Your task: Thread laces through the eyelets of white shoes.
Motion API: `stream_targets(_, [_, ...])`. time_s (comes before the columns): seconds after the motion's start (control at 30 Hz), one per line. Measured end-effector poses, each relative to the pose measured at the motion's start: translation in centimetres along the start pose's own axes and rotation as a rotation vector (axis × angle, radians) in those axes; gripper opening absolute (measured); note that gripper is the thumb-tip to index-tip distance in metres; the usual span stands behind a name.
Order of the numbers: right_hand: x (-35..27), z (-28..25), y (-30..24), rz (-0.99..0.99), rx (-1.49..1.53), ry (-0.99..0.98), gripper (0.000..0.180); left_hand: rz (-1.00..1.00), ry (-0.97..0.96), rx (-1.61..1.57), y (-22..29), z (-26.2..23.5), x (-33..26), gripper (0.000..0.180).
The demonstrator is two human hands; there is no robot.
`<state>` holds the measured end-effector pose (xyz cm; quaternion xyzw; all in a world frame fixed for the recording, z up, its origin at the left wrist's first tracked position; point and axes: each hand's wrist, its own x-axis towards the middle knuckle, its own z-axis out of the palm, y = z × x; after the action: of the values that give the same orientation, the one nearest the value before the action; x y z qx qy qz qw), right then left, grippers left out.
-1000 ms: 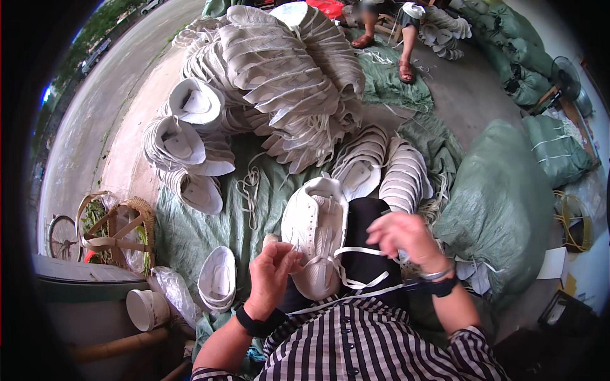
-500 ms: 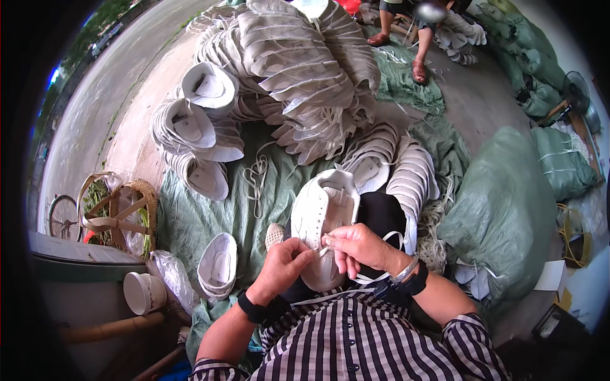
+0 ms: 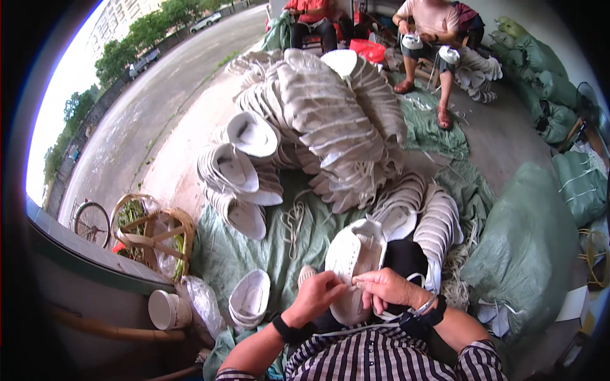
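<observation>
A white canvas shoe rests on my lap with its toe pointing away from me. My left hand pinches at the shoe's near side, by the eyelets. My right hand lies over the shoe's heel end, its fingers pinching a thin white lace that loops off toward my right wrist. Both fingertips meet at the shoe's lacing. I wear dark bands on both wrists and a striped shirt.
A big heap of nested white shoes lies ahead on green sheeting. Loose laces lie on the sheet. Green sacks stand at right. A wicker basket and a cup are at left. Two seated people work at the back.
My right hand has come in from the right, where it held the lace out, and now meets my left hand on the shoe. My view has tilted up.
</observation>
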<state>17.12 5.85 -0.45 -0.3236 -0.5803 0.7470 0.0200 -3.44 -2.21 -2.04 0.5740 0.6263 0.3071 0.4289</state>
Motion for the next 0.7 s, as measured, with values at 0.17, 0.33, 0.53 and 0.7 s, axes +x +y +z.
stream_targets(0.17, [1.5,2.8,-0.1,-0.017,0.081,0.154,0.028,-0.047,0.061,-0.041,-1.5,0.5,-1.1,0.019])
stream_targets(0.33, [0.4,4.1,-1.9,-0.070,-0.356,0.262,0.023,0.460,0.093,0.509,-0.2,-1.0,0.7,0.028])
stream_targets(0.53, [1.4,4.4,0.6,-0.372,-0.999,0.420,0.016,0.579,-0.289,0.998,3.7,-3.3,2.6,0.022])
stream_targets(0.7, [1.3,3.8,0.6,-0.383,-0.967,0.499,0.009,0.551,-0.373,0.968,3.7,-2.9,3.7,0.011])
